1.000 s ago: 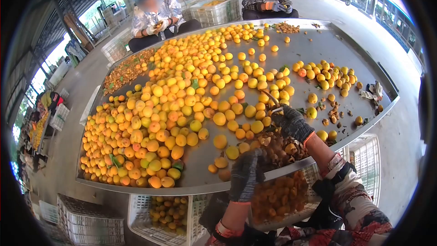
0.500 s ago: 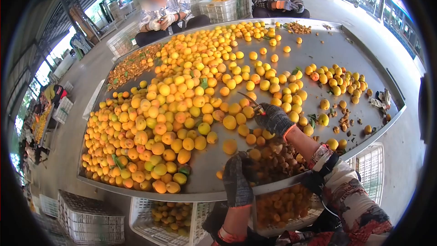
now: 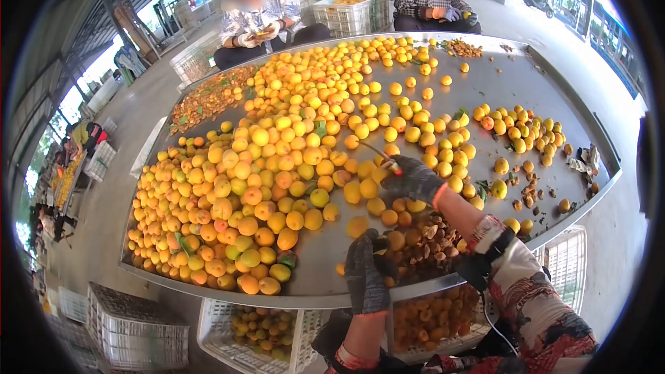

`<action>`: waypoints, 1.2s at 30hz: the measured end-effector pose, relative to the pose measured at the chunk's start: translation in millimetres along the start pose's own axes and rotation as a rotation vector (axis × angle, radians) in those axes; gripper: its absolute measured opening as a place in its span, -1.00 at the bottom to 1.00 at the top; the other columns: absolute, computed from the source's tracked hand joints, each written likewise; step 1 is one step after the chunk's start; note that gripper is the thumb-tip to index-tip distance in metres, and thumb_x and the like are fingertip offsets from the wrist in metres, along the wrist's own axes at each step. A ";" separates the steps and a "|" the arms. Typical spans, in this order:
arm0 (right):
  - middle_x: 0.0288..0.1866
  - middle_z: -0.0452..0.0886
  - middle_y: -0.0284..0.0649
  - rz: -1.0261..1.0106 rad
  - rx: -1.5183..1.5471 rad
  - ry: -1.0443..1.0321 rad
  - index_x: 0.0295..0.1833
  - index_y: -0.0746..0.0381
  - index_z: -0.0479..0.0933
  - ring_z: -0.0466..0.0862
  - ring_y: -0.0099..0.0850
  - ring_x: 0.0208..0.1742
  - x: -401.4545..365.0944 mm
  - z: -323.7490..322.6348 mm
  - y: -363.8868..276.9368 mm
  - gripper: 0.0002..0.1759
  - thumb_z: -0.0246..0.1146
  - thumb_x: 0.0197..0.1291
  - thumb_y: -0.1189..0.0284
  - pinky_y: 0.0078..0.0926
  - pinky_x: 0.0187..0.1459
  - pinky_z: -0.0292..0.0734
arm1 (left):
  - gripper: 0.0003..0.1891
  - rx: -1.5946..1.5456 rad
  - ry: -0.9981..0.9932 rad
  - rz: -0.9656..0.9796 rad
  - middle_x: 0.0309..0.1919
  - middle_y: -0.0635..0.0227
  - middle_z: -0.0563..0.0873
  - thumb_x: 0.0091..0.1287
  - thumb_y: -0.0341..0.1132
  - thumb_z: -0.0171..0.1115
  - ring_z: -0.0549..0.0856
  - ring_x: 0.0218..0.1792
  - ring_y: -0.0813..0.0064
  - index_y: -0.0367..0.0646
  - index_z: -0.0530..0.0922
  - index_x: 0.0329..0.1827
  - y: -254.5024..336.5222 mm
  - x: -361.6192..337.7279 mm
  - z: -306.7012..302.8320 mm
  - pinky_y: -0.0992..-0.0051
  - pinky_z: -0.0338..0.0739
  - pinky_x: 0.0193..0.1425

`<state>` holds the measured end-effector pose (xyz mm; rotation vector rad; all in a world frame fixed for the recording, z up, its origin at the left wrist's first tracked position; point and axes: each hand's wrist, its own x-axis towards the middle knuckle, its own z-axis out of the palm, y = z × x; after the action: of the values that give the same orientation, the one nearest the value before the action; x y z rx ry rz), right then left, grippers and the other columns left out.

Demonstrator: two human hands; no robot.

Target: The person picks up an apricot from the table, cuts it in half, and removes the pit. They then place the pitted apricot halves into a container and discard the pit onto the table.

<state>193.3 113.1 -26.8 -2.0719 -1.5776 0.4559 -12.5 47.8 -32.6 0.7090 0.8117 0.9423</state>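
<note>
My right hand [image 3: 414,181], in a dark grey knit glove, is closed around the handle of a thin curved knife [image 3: 375,150]. Its tip points left over the apricots [image 3: 260,166] heaped on the metal table [image 3: 315,263]. Near the front edge, my left hand [image 3: 366,278] wears a matching glove. Its fingers are curled, and what they hold, if anything, is hidden. One orange apricot [image 3: 357,226] lies just beyond those fingertips. To the right of my left hand, a pile of brown pits [image 3: 438,237] sits below my right wrist.
White crates with fruit [image 3: 298,336] stand under the front edge, with more crates [image 3: 138,336] at left. A smaller apricot group [image 3: 519,128] lies right, near a crumpled cloth [image 3: 585,161]. Two people [image 3: 256,10] sit across the table, one at far left and one at far right.
The view has shifted slightly, so the table sits a little further right. My right hand and the knife have moved slightly left relative to the fruit. My left hand stays near the front edge.
</note>
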 end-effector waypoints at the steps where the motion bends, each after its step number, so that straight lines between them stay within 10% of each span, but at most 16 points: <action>1: -0.21 0.58 -0.17 0.096 0.365 -0.103 0.12 0.19 0.39 0.58 -0.39 -0.28 -21.9 -18.8 -21.3 -0.43 0.30 -0.05 0.28 -0.49 -0.29 0.46 | -0.68 -0.055 0.043 0.013 -0.25 0.27 0.61 0.36 -0.20 -0.04 0.56 -0.50 0.57 -0.18 0.42 0.06 0.7 1.6 4.5 0.59 0.48 -0.48; 5: -0.36 0.58 -0.38 0.139 1.079 -0.326 0.11 0.19 0.40 0.45 -0.74 -0.64 -85.3 -42.4 -65.0 -0.53 0.28 0.06 0.32 -0.82 -0.65 0.29 | -0.56 -0.039 -0.032 0.050 -0.18 0.22 0.56 0.32 -0.18 0.04 0.58 -0.34 0.49 -0.09 0.26 0.23 20.4 -11.5 17.8 0.53 0.55 -0.26; 9: -0.25 0.60 -0.29 0.152 0.837 -0.402 0.11 0.21 0.40 0.55 -0.64 -0.48 -103.6 -43.4 -78.8 -0.53 0.29 0.07 0.34 -0.73 -0.50 0.44 | -0.49 -0.078 -0.201 0.129 -0.04 0.21 0.48 0.32 -0.15 0.06 0.57 -0.29 0.46 -0.08 0.18 0.28 8.6 -10.2 7.6 0.51 0.56 -0.23; 12: -0.06 0.54 -0.18 -0.083 0.556 -0.171 0.14 0.31 0.34 0.49 -0.50 0.01 -111.4 -31.5 -72.4 -0.55 0.22 0.15 0.40 -0.52 0.03 0.41 | -0.50 -0.196 -0.099 0.173 -0.01 0.24 0.46 0.32 -0.15 0.06 0.57 -0.25 0.44 -0.06 0.18 0.28 23.5 -18.6 9.4 0.46 0.56 -0.19; 19: -0.01 0.50 -0.15 -0.070 0.820 -0.030 0.20 0.39 0.25 0.52 -0.48 -0.03 -170.2 -27.6 -87.4 -0.60 0.05 0.25 0.55 -0.57 -0.01 0.44 | -0.45 -0.388 -0.141 0.300 0.00 0.28 0.48 0.28 -0.02 0.09 0.52 -0.05 0.42 -0.09 0.23 0.25 27.1 -11.9 9.0 0.43 0.46 0.03; 20: -0.03 0.50 -0.18 -0.344 0.509 0.218 0.19 0.34 0.27 0.53 -0.51 -0.05 -178.1 -22.8 -90.2 -0.61 0.07 0.24 0.54 -0.59 -0.06 0.47 | -0.45 -0.432 -0.142 0.248 0.01 0.28 0.48 0.27 0.00 0.09 0.51 0.00 0.39 -0.12 0.26 0.22 27.1 -11.9 10.2 0.40 0.43 0.09; 36: -0.17 0.55 -0.09 -0.171 0.583 0.263 0.15 0.39 0.31 0.57 -0.38 -0.16 -171.0 30.5 -94.5 -0.61 0.11 0.21 0.53 -0.47 -0.15 0.46 | -0.50 -0.408 -0.231 0.147 0.01 0.24 0.49 0.29 0.02 0.06 0.50 0.00 0.35 -0.17 0.32 0.13 6.6 -8.4 7.2 0.37 0.44 0.06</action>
<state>54.6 -26.0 -3.6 -1.4759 -1.2625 0.4870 -12.1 41.8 -21.2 0.5115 0.3495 1.0948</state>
